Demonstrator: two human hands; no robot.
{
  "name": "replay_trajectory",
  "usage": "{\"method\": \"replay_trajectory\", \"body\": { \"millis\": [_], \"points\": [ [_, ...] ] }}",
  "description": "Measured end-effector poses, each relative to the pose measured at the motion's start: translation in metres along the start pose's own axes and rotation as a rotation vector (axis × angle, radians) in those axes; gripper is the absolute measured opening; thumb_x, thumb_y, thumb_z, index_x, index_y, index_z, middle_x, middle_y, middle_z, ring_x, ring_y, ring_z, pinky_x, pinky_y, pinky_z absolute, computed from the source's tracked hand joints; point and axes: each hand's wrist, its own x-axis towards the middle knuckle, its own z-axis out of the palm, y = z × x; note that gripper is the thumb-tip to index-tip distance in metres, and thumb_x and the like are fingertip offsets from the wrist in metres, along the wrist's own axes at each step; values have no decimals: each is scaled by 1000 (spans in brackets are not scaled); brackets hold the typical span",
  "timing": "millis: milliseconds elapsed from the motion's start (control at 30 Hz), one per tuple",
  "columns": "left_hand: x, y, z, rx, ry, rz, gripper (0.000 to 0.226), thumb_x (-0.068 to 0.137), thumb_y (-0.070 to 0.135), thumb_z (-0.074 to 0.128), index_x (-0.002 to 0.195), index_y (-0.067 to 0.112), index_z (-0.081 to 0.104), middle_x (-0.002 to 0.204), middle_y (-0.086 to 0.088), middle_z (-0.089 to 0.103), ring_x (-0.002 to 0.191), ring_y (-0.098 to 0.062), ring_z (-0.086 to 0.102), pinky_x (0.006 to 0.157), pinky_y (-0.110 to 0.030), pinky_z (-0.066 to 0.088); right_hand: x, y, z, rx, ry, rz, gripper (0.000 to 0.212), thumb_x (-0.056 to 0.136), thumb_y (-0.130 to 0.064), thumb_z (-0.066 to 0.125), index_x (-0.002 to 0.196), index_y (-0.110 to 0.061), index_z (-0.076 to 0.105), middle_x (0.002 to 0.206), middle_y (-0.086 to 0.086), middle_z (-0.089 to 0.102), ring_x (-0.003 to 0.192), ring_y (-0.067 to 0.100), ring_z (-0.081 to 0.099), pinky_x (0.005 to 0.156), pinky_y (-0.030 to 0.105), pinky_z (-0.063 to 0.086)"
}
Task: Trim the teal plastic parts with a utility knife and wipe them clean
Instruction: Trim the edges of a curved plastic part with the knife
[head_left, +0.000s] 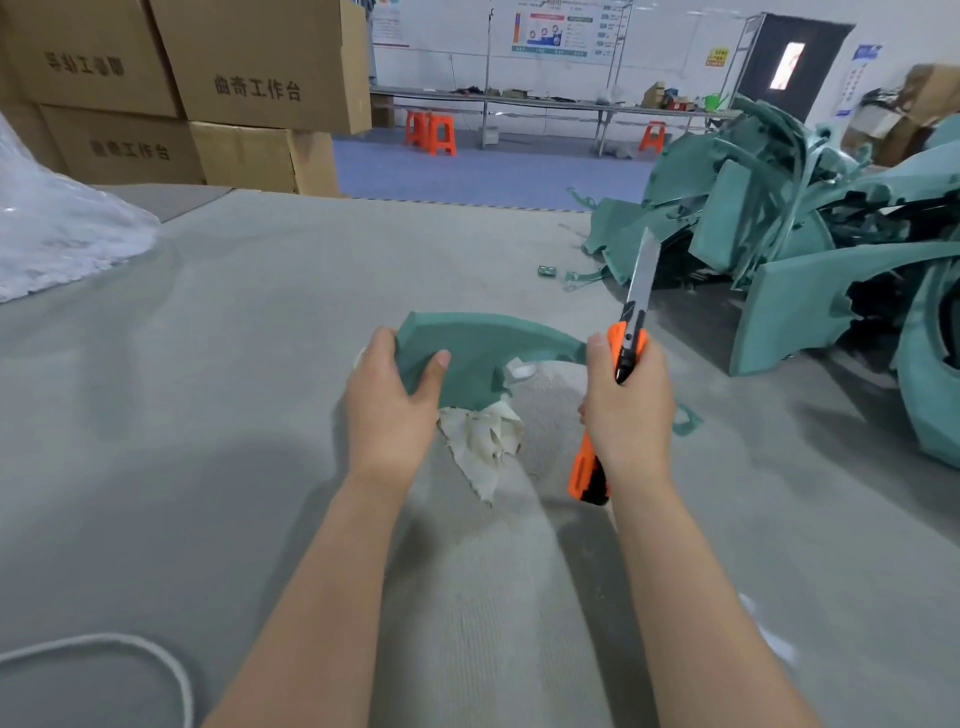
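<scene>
Two bare hands over grey matting (208, 364). Left hand (387, 400) gripped one curved teal part (483, 348) at its wide left end, thumb on top and fingers curled beneath; the part was held just above the matting, between the two hands, its narrow right end reaching the right thumb. One off-white rag (485, 441) hung crumpled under the part, beside the left palm; could not tell whether the left fingers also pinched it. Right hand (626, 410) was clenched round one orange-and-black utility knife (618, 343), blade run out long and pointing up and away from the person, clear of the part. One big heap of teal parts (779, 223) lay at the right, too tangled to count. Three small teal scraps lay loose on the matting: two (546, 270) near the heap's foot, one (687, 419) just right of the right hand. Four cardboard boxes (260, 67) stacked at far left. Three orange stools (441, 136) by a long far table. One white cord (156, 654) looped near left.
</scene>
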Motion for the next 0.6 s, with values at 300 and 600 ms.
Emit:
{"method": "replay_trajectory", "body": {
  "millis": [300,600],
  "points": [
    [1,-5,-2,171,172,228,17,93,14,60,87,1,51,84,-10,49,82,-30,47,73,-36,33,5,13,-2,-65,-72,107,16,98,-33,49,100,-17,52,95,6,65,88,35,63,85,52,52],
    [3,-15,-1,153,119,125,19,92,21,60,94,4,52,89,-6,54,88,-32,52,79,-45,43,5,33,-1,-116,-153,250,30,99,-30,48,128,-21,48,106,6,67,99,26,62,80,34,47]
  ]
}}
